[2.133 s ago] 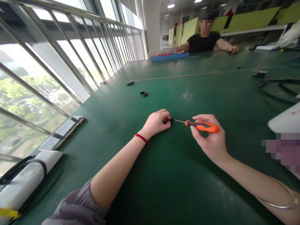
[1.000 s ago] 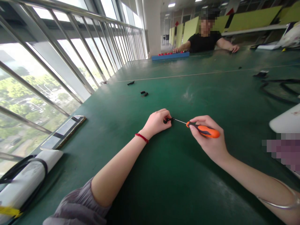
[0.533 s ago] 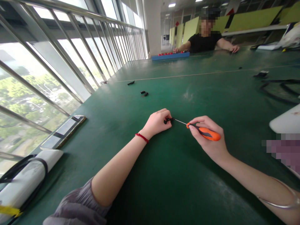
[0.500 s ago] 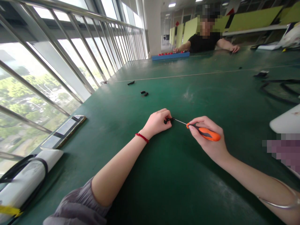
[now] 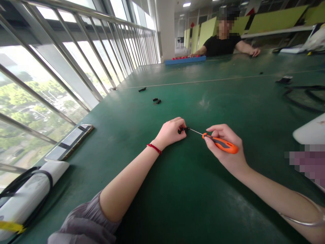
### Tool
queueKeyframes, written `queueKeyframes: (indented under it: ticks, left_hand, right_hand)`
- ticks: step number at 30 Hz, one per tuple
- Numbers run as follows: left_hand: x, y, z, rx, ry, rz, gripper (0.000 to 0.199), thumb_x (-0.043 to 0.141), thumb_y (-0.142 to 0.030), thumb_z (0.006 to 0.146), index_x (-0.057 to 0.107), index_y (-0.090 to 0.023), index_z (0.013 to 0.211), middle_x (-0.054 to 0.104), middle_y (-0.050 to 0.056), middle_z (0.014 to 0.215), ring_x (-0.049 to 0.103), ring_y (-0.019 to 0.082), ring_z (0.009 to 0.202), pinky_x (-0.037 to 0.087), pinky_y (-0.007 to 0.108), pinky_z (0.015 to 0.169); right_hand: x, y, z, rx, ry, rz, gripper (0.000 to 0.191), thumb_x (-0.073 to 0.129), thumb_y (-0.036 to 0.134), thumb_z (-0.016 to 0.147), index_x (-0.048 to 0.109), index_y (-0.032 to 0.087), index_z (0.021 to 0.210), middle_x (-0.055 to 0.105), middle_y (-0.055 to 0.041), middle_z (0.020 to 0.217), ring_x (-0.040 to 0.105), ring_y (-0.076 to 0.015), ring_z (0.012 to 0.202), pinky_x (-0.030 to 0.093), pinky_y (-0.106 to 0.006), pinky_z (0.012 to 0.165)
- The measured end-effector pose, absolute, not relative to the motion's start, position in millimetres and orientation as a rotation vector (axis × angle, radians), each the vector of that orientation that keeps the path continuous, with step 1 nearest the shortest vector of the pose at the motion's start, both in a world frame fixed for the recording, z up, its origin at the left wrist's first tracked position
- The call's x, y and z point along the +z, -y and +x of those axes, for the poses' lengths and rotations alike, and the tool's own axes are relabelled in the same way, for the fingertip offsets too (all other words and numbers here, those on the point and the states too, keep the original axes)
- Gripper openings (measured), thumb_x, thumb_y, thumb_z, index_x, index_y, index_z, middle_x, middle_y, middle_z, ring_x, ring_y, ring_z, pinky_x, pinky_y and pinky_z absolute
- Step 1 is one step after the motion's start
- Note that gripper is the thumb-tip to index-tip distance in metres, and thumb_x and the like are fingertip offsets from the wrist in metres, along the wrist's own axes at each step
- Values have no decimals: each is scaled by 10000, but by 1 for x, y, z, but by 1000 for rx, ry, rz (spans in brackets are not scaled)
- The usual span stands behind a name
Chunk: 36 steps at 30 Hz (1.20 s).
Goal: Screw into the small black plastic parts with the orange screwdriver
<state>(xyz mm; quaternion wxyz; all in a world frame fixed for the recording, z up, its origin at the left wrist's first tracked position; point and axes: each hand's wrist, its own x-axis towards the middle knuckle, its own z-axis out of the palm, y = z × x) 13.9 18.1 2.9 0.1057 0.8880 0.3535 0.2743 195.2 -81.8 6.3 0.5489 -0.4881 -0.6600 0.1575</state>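
We cannot make out what the small black part [image 5: 187,129] is, since the fingers of the left hand [image 5: 172,131] hide much of it. The tip of the screwdriver [image 5: 223,145] is too fine for us to see how it meets the part, and we lose most of the right hand [image 5: 232,162]'s fingers beyond thumb and forefinger. The black pieces [image 5: 158,101] farther up are too small to identify. The picture's edges cut off both white objects [image 5: 33,186], and blurring blocks cover the other person [image 5: 220,45]'s head.
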Motion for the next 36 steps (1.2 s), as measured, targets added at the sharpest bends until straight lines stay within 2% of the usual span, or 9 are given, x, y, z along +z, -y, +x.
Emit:
queueKeyframes:
  ticks: [4, 8, 11, 15, 19, 23, 28, 32, 36]
  left_hand:
    - [3, -18, 14, 806, -1034, 2616, 72, 524, -144, 713, 554, -169, 773, 591, 7, 841, 570, 112, 698, 462, 220, 629]
    - [4, -18, 14, 798, -1044, 2615, 73, 527, -143, 713, 560, -171, 772, 593, 9, 843, 574, 115, 702, 467, 223, 640]
    - [4, -18, 14, 801, -1044, 2613, 73, 530, -143, 710, 562, -171, 769, 594, 8, 844, 575, 113, 697, 467, 221, 637]
    - [3, -18, 14, 803, -1035, 2613, 74, 530, -144, 708, 563, -170, 768, 594, 5, 844, 575, 110, 697, 464, 216, 629]
    - [3, -18, 14, 804, -1035, 2620, 77, 527, -144, 711, 567, -170, 771, 592, 6, 842, 574, 110, 695, 464, 216, 630]
    - [4, -18, 14, 795, -1045, 2620, 77, 527, -144, 714, 571, -171, 771, 594, 9, 845, 579, 115, 700, 467, 221, 636]
    - [4, -18, 14, 799, -1045, 2617, 68, 531, -147, 714, 567, -173, 765, 595, 7, 846, 581, 116, 699, 468, 222, 637]
    - [3, -18, 13, 806, -1034, 2617, 70, 526, -142, 711, 561, -172, 764, 592, 4, 846, 577, 110, 697, 466, 217, 634]
    - [3, -18, 13, 813, -1034, 2619, 68, 524, -146, 712, 560, -172, 763, 589, 1, 839, 573, 108, 693, 463, 215, 631]
  right_hand:
    - [8, 83, 195, 382, 1560, -1191, 83, 617, 245, 786, 554, 231, 838, 605, 28, 596, 600, -139, 550, 452, -246, 498]
    - [9, 83, 195, 325, 1528, -1166, 97, 622, 228, 773, 561, 239, 848, 630, -2, 727, 620, -153, 633, 490, -268, 547]
    - [7, 81, 195, 262, 1484, -1129, 162, 628, 206, 756, 556, 238, 898, 591, -16, 801, 599, -154, 672, 506, -290, 605]
    - [4, 80, 196, 356, 1504, -1106, 252, 621, 187, 753, 529, 232, 982, 503, 29, 697, 535, -123, 578, 471, -266, 555]
    - [6, 82, 196, 390, 1565, -1157, 120, 608, 216, 776, 550, 221, 880, 524, 44, 589, 526, -115, 504, 420, -250, 494]
    - [9, 83, 195, 337, 1549, -1190, 75, 608, 230, 779, 558, 224, 834, 593, 15, 649, 578, -133, 561, 439, -254, 510]
    - [8, 82, 195, 288, 1500, -1127, 170, 618, 207, 757, 552, 232, 911, 541, 5, 731, 556, -138, 621, 481, -271, 565]
    - [6, 82, 195, 369, 1553, -1111, 214, 607, 199, 771, 529, 230, 968, 499, 39, 646, 523, -118, 538, 455, -257, 527]
    - [7, 83, 195, 360, 1599, -1177, 86, 601, 238, 792, 546, 233, 857, 560, 44, 566, 546, -121, 486, 431, -247, 482]
